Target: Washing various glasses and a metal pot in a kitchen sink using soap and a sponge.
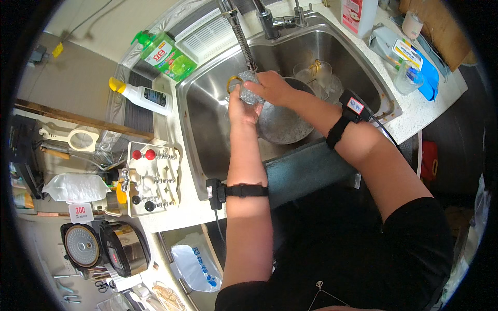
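Note:
Over the left part of a stainless steel sink (pixel 202 144), a textured clear glass cup (pixel 249 91) with a gold-coloured handle is held between both hands, under the end of a spring-hose faucet (pixel 245 46). My left hand (pixel 243 107) grips it from the near left side. From the right, my right hand (pixel 272 88) closes round its upper part; whether a scrubber is in that hand cannot be told. Below and to the right lies a round metal pan (pixel 288 120) with wet-looking spots. Behind the pan, several clear glass cups (pixel 330 83) stand or lie in the sink, one with a gold-coloured part.
A green soap pump bottle (pixel 167 56) and a white spray bottle (pixel 144 97) lie along the sink's left edge. A white rack (pixel 132 186) of small items is at left. At right are a wipes pack (pixel 400 50) and a clear cup (pixel 408 77). A dark mat (pixel 307 171) covers the front rim.

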### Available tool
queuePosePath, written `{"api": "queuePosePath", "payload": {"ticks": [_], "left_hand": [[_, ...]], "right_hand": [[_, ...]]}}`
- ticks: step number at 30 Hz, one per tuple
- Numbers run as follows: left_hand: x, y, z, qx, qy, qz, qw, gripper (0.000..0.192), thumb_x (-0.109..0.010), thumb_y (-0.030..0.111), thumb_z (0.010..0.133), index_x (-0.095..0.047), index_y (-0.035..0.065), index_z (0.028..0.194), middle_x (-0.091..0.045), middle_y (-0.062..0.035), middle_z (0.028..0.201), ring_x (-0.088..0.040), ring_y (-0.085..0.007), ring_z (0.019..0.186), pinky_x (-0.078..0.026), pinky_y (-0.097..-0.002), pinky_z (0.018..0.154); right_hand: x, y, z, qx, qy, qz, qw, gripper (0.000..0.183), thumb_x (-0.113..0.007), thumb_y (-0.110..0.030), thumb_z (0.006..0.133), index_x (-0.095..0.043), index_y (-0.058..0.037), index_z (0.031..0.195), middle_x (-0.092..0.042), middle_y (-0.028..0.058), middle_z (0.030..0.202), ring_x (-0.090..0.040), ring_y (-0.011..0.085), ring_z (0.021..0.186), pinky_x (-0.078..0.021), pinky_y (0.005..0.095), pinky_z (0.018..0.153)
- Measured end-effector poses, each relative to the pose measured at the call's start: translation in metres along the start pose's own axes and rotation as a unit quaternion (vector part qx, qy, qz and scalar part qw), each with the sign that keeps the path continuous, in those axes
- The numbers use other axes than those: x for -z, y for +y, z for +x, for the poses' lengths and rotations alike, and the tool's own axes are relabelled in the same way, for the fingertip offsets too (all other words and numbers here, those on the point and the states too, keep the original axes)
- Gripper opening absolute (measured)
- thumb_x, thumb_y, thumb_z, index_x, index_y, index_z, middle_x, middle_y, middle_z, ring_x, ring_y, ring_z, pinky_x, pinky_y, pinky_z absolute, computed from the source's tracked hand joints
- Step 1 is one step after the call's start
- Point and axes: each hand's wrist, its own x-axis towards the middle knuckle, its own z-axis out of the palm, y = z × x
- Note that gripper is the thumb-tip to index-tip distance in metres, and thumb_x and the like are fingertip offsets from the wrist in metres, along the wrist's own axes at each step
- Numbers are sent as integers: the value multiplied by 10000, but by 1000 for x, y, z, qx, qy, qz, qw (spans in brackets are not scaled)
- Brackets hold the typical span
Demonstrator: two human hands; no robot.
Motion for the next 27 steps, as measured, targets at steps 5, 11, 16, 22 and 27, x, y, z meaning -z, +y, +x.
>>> {"api": "queuePosePath", "payload": {"ticks": [5,11,16,22,27], "left_hand": [[-25,-4,-18,-196,10,245,949,263,-623,210,794,-501,121,1009,-534,-54,1056,-537,-207,926,-478,-373,696],[1,6,-8,-470,-91,519,708,380,-626,106,734,-456,114,1073,-458,-85,1171,-488,-247,1022,-414,-425,834],[-16,12,-22,-85,-211,68,971,407,-599,192,770,-421,139,1133,-415,-118,1229,-491,-281,1023,-432,-477,817],[-5,13,0,-90,-30,103,990,373,-619,297,786,-477,112,1077,-518,-113,1084,-544,-228,897,-497,-360,613],[-20,-2,-21,-488,-115,538,678,260,-743,159,691,-577,77,873,-530,-30,902,-539,-171,803,-461,-262,583]], "right_hand": [[13,12,-3,-186,-1,159,970,513,-437,-486,859,-615,-5,858,-610,188,785,-585,316,742,-405,423,756],[6,8,9,-426,48,380,820,507,-503,-465,849,-587,6,1015,-615,106,939,-573,238,784,-426,355,738],[9,43,8,-229,75,323,915,551,-479,-489,854,-604,40,941,-624,133,856,-585,245,778,-438,359,746],[2,21,7,-123,-3,79,989,526,-493,-485,850,-610,21,935,-628,129,871,-595,252,807,-443,375,735],[18,22,5,-456,6,424,782,433,-527,-442,840,-603,-44,995,-615,95,912,-586,249,763,-448,378,725]]}}
